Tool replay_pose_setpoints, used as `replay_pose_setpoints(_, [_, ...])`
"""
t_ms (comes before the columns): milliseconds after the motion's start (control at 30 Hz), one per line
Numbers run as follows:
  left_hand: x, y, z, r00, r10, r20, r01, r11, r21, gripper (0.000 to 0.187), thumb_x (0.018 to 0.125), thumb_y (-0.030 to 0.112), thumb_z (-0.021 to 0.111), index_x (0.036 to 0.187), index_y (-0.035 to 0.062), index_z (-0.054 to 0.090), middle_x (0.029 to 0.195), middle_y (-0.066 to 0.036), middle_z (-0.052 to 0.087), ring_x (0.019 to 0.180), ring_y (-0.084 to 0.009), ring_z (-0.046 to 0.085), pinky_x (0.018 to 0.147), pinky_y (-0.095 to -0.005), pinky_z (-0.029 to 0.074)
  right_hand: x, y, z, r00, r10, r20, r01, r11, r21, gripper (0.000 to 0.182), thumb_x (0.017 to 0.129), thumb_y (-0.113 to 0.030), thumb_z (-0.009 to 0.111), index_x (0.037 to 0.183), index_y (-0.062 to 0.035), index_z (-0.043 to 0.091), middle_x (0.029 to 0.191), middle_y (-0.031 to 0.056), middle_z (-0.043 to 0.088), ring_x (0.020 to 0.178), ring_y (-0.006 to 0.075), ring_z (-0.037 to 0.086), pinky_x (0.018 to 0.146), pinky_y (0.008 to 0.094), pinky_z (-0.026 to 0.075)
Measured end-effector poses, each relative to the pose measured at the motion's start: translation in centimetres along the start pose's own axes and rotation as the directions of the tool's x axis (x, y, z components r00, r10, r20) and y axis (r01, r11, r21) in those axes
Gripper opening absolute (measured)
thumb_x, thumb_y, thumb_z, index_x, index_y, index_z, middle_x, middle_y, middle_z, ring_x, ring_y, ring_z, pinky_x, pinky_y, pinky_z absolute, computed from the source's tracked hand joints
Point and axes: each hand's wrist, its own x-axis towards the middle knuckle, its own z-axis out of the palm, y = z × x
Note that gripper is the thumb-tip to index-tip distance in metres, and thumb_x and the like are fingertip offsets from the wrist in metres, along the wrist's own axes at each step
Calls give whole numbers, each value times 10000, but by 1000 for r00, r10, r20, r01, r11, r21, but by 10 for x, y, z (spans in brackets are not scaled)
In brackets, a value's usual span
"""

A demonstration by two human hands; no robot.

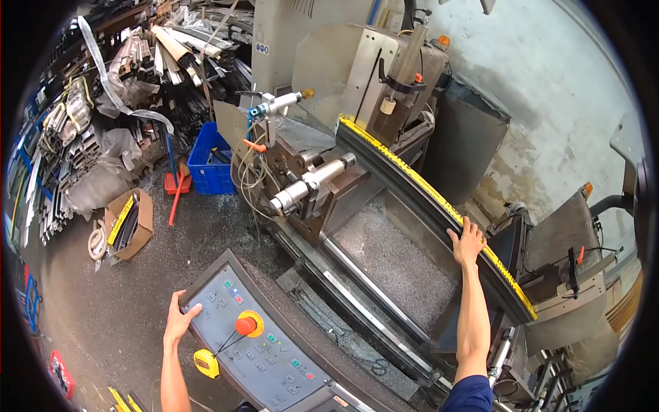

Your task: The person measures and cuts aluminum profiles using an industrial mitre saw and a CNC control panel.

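My left hand (pixel 182 316) rests at the left edge of a grey control panel (pixel 274 364), thumb on its face near the buttons and fingers round the rim. On the panel is a red stop knob (pixel 246 325), with a yellow tape measure (pixel 206 364) hanging by a black cord. A long dark profile with a yellow printed strip (pixel 425 191) lies diagonally across the machine. My right hand (pixel 468 243) lies on this profile right of its middle, fingers spread over the top.
Clamp cylinders (pixel 312 182) stand on the machine bed, above a tray of metal chips (pixel 391 261). A blue crate (pixel 210 161), a cardboard box (pixel 141 230) and a red dustpan (pixel 177 181) are on the floor at left. Metal profiles (pixel 75 178) are piled behind them.
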Motion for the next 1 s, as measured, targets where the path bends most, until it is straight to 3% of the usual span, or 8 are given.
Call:
replay_pose_setpoints(167, [-3, 4, 0, 1000, 9, 17, -10, 1000, 26, 653, 778, 315, 829, 1267, 52, 485, 1103, -101, 611, 1062, -213, 556, 934, -373, 450, -3, 0, -1, 999, 26, 35, -25, 1000, -9, 705, 874, -507, 664, 1436, -162, 417, 1334, 126, 488, 1275, 338, 444, 1067, 628, 252])
replay_pose_setpoints(500, [-3, 4, -1, 1000, -23, 13, 23, 1000, 19, 705, 737, 353, 855, 1267, 51, 501, 1126, -117, 621, 1077, -236, 572, 948, -403, 456, -5, 0, -1, 999, 31, 29, -30, 999, -25, 703, 866, -506, 675, 1427, -156, 436, 1318, 125, 496, 1253, 341, 460, 1077, 616, 252])
replay_pose_setpoints(1000, [1, -2, -2, 999, 13, 31, -12, 999, -41, 678, 760, 257, 846, 1278, 16, 482, 1156, -121, 602, 1095, -221, 552, 958, -364, 442, -4, 4, -5, 997, 43, 61, -39, 997, -62, 734, 856, -538, 661, 1439, -167, 412, 1334, 136, 488, 1256, 361, 463, 1063, 635, 286])
